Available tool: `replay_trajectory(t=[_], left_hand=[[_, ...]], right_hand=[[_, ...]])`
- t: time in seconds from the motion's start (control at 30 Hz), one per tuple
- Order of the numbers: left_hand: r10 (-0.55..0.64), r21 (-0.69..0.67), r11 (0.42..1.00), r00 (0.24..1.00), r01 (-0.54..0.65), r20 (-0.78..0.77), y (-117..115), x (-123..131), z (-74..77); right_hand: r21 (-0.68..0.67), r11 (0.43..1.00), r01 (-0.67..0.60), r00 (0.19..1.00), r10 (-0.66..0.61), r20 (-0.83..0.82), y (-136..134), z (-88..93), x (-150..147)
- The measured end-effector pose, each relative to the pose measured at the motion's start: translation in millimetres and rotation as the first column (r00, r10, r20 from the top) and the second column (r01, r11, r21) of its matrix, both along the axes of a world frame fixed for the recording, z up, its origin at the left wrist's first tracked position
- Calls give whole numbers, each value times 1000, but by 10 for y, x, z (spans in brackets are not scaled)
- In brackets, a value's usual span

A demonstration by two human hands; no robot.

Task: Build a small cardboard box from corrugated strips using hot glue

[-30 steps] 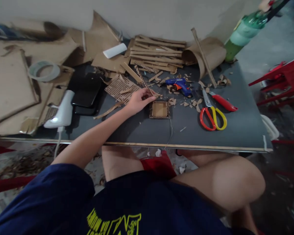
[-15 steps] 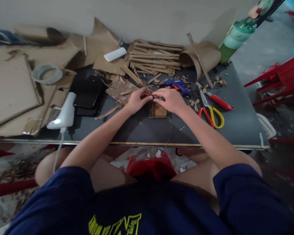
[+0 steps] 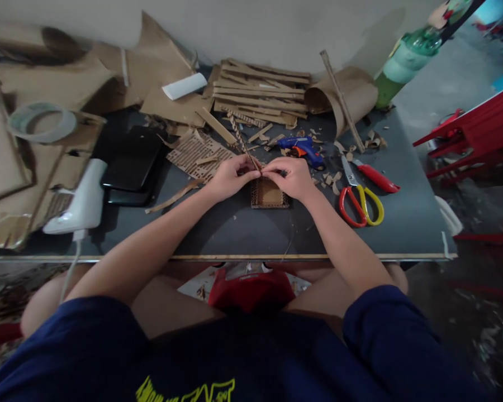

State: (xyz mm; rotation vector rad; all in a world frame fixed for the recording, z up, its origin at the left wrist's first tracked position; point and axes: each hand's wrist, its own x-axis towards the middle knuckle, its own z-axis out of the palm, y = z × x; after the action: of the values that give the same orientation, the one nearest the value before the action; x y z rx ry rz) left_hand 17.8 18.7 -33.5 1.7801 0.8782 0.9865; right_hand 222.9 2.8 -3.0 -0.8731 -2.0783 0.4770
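Observation:
A small shallow cardboard box (image 3: 270, 196) with corrugated walls lies on the dark tabletop in front of me. At its far edge my left hand (image 3: 235, 176) pinches a thin cardboard strip (image 3: 241, 137), which slants up and away to the left. My right hand (image 3: 291, 176) meets the left there, its thumb and fingertips closed on the same strip close to the box. The exact contact between strip and box wall is hidden by my fingers. Beyond the right hand rests a blue glue gun (image 3: 295, 144) with an orange trigger.
Scissors (image 3: 360, 204) and a red-handled cutter (image 3: 377, 176) lie at the right. Cardboard strips (image 3: 262, 92) are stacked at the back. Leftward are a black phone-like slab (image 3: 132, 159), a white corded device (image 3: 81, 195) and a tape roll (image 3: 42, 123). A green bottle (image 3: 406, 64) stands back right.
My view has shifted, so most things at the left sit further left. The strip now shows its corrugated side more plainly, and my right fingers have moved slightly along by the box's far edge.

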Motion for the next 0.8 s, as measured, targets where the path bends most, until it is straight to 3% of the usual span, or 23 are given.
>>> replay_trajectory(t=[0.3, 0.47, 0.67, 0.8], left_hand=[[25, 121, 992, 999, -23, -20, 70, 64, -32], [72, 228, 973, 991, -45, -114, 103, 77, -36], [75, 184, 981, 996, -65, -49, -15, 55, 71], [112, 310, 948, 989, -79, -92, -115, 14, 167]], right_hand=[[112, 993, 47, 992, -59, 112, -9, 15, 19], [142, 986, 85, 984, -105, 145, -2, -32, 49], [263, 960, 96, 980, -138, 146, -48, -66, -1], [385, 908, 165, 982, -187, 20, -76, -14, -19]])
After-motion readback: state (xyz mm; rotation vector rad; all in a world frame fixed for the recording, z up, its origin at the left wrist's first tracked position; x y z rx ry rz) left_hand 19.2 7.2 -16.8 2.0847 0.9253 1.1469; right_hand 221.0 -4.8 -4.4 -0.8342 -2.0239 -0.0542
